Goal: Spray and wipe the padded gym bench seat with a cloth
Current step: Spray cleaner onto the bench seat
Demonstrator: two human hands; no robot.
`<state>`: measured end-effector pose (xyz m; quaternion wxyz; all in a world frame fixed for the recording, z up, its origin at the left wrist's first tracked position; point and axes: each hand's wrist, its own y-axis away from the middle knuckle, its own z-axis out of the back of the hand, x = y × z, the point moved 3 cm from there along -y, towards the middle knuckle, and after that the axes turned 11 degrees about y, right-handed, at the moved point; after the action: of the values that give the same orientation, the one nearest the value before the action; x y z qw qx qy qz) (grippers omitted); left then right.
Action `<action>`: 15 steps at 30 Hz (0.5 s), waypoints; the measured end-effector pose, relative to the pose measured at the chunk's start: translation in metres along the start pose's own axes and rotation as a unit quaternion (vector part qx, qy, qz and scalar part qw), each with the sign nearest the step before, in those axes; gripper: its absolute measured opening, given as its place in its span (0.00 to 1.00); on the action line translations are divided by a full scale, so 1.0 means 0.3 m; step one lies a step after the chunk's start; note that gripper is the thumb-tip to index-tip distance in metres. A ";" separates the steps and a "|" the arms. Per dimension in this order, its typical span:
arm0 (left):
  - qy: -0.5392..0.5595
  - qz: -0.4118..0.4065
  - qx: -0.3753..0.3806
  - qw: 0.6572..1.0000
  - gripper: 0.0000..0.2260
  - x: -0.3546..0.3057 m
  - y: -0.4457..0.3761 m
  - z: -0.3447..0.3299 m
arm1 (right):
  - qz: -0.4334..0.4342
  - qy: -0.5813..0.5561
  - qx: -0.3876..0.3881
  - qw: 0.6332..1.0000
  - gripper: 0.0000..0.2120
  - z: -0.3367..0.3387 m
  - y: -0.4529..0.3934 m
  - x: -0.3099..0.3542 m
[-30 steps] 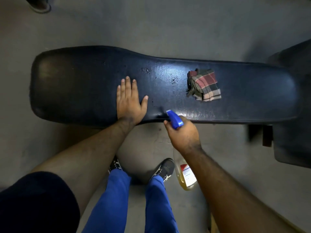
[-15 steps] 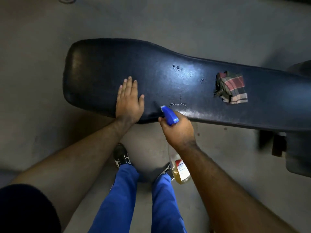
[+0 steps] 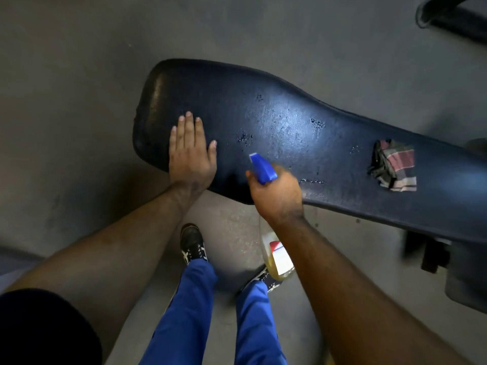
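We're mid-spray: right hand (image 3: 276, 196) grips the blue-nozzled spray bottle (image 3: 263, 171), left hand (image 3: 191, 154) flat on the dark padded bench seat (image 3: 303, 122). Next we'd grab that plaid cloth (image 3: 395, 165).

**Surfaces: glossy vinyl seat, matt floor, woven cloth**

Bench seat (image 3: 263, 106): dark padded vinyl or leather-like cover, smooth, semi-gloss. Bright sheen across the middle with wet droplet patches; wide end duller and scuffed. Cloth (image 3: 395, 167): woven checked fabric, matt, crumpled, lying on the seat. Spray bottle (image 3: 279, 259): clear plastic body, yellowish liquid inside, paper-like red and white label; nozzle head (image 3: 262, 168) glossy blue plastic. Floor (image 3: 79, 75): grey, concrete-like, matt, slightly mottled, rougher and paler patch below the seat edge. Trousers (image 3: 184, 312): blue cloth, matt. Shoes (image 3: 192, 243): dark, white markings, low sheen.
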<state>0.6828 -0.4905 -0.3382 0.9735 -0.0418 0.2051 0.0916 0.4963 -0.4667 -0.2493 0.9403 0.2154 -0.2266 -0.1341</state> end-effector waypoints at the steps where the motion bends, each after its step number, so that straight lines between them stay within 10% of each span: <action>1: 0.017 0.001 0.005 1.000 0.26 0.002 -0.002 0.007 | 0.013 0.002 0.010 1.000 0.14 -0.006 0.012 0.007; 15: 0.082 0.067 -0.035 0.994 0.26 0.189 -0.024 0.087 | 0.040 0.018 0.050 0.998 0.15 -0.120 0.055 0.139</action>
<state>0.7454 -0.4852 -0.3370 0.9432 -0.0693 0.2831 0.1597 0.5521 -0.4545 -0.2552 0.9370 0.2554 -0.2239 -0.0814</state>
